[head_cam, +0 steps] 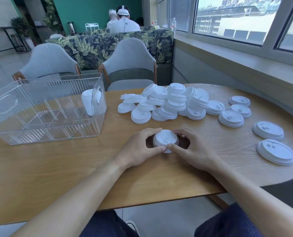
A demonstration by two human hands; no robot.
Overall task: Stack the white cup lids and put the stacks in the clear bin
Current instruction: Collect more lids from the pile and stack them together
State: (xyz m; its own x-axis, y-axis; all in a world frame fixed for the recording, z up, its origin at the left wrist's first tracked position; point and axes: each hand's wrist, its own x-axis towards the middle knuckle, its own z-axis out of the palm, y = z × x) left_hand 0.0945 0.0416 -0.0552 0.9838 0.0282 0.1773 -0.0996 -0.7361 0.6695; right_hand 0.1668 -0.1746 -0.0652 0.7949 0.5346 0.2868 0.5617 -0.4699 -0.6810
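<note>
Head view: lid stack (165, 140) base behind fingers (176, 148).

A wooden table (57, 177) stood by a long window (236, 19), and daylight came through it. Behind the table were two grey chairs (130, 65) and a sofa (111, 45) with a leaf pattern. The far wall (94, 11) was green. Two people (123, 23) sat there with their backs turned. Outside, buildings (227, 12) were seen.

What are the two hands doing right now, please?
Left hand: grips the stack of lids.
Right hand: grips the same stack.
</note>
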